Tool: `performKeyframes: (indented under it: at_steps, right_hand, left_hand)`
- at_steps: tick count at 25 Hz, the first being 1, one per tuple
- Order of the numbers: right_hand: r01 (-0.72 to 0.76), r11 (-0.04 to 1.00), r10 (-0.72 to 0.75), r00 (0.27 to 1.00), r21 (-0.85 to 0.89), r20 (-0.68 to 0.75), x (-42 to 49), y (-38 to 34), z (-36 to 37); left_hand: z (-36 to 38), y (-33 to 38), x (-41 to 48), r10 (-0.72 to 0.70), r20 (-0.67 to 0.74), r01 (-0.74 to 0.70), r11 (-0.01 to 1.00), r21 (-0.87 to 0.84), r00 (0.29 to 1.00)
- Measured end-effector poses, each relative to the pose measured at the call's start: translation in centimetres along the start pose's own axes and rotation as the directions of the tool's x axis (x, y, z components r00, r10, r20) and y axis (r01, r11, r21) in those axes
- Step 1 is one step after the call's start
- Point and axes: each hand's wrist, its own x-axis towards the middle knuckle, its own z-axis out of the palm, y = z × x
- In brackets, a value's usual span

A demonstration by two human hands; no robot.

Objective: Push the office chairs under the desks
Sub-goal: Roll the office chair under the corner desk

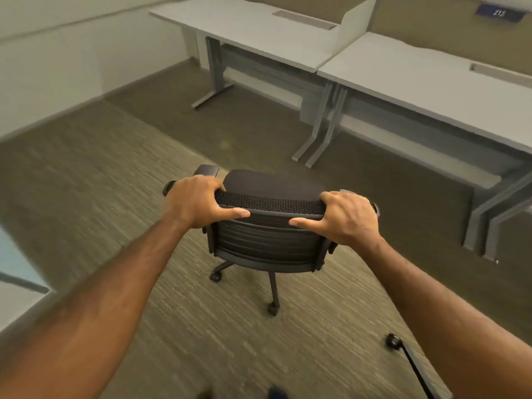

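Note:
A black office chair (267,240) with a mesh backrest stands on the carpet in the middle of the view, its back toward me. My left hand (195,203) grips the left top corner of the backrest. My right hand (345,217) grips the right top corner. Two grey desks stand beyond the chair: one at the far centre (253,30), the other to the right (426,82). The chair is out in the open floor, a short way from both desks. Its seat and left armrest show past the backrest.
Grey metal desk legs (319,131) stand between the two desks, with more (483,226) at the right. A low white divider (357,21) separates the desktops. A caster and leg of another chair (403,352) show at the bottom right. A pale wall (57,67) runs along the left.

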Motion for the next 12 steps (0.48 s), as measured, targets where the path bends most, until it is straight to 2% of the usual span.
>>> performKeyframes:
  at_steps: [3,7,12]
  right_hand:
    - [0.031,1.0,-0.031,0.999,0.003,0.018,3.8,0.1,0.8]
    - [0.072,0.997,-0.072,0.997,0.005,0.017,10.0,-0.4,2.2]
    - [0.043,0.999,-0.043,0.999,0.013,-0.011,19.0,-3.4,4.8]
  left_hand:
    - [0.3,-1.6,2.3,-0.035,-0.012,0.035,0.999,0.002,0.999]
    - [0.7,-4.9,6.8,-0.01,-0.03,0.011,0.999,0.053,0.999]
    - [1.1,-12.6,14.2,0.001,-0.027,0.0,0.999,0.037,1.0]
